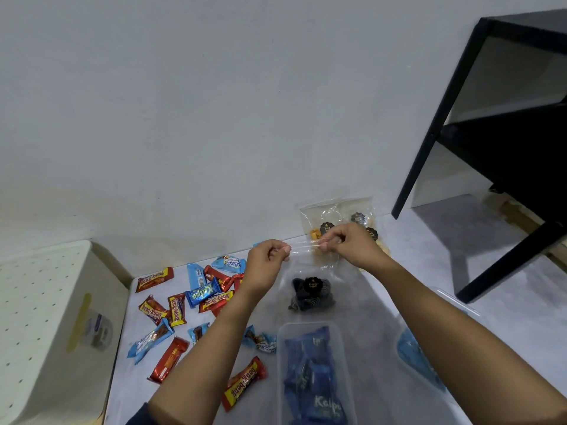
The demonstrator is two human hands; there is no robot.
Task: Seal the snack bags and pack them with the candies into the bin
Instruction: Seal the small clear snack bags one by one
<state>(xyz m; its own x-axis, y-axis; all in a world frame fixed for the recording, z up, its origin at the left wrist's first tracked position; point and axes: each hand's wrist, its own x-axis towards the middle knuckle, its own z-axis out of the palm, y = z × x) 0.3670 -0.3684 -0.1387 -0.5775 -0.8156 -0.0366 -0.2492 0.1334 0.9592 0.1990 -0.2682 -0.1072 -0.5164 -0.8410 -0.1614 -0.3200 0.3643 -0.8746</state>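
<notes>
Both hands are up at the top edge of a clear snack bag point(311, 294) with dark swirly snacks inside. The left hand point(268, 260) pinches 1 end of the strip and the right hand point(348, 245) pinches the other, with the bag hanging down onto the grey table point(368, 317). Just in front sits the clear bin point(306, 325), holding blue Kalpa packs. Loose candies point(178, 311), mostly red beng-beng bars and blue wrappers, are scattered to the left. More snack bags point(325, 216) lean on the wall behind the right hand. A white perforated box point(46, 302) is far left and a black stand point(506, 148) far right.
</notes>
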